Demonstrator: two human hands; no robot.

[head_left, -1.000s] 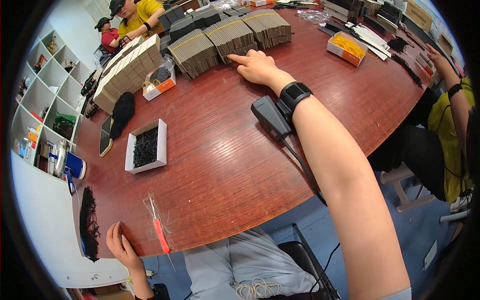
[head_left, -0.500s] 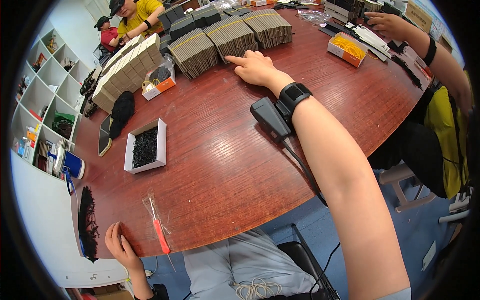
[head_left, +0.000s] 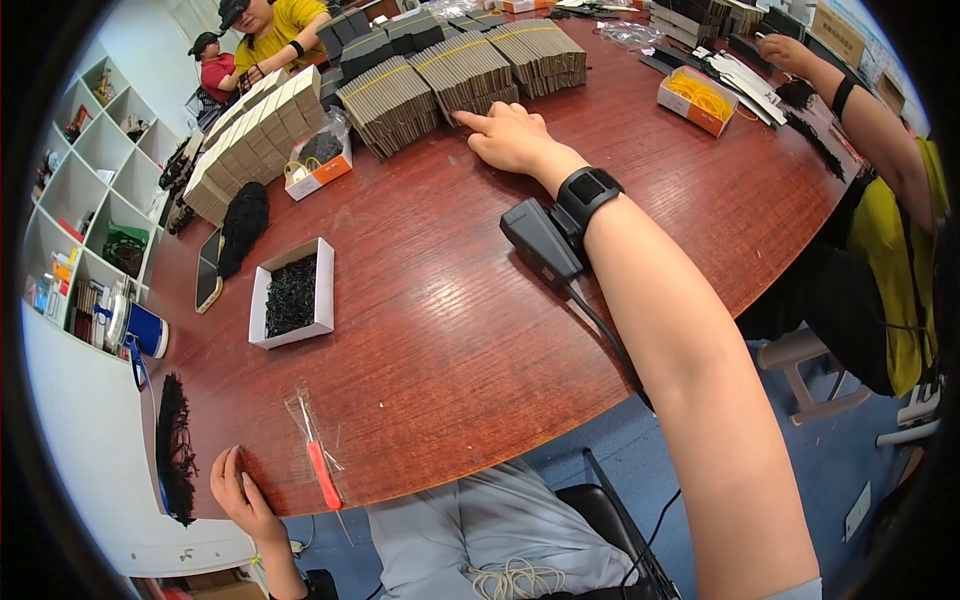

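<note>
Index finger (head_left: 477, 123) extended, gripping nothing visible, the right hand (head_left: 514, 138) points at yellow-banded cardboard stacks (head_left: 462, 75) on the table (head_left: 450, 340), seemingly a checking step, any pickup calling for spread fingers, while the left hand (head_left: 241, 492) rests loosely curved, visibly empty, at its edge.

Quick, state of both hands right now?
Left hand: open, nothing seen in it, at the table.
Right hand: index finger extended by the stacks; grip unclear.
</note>
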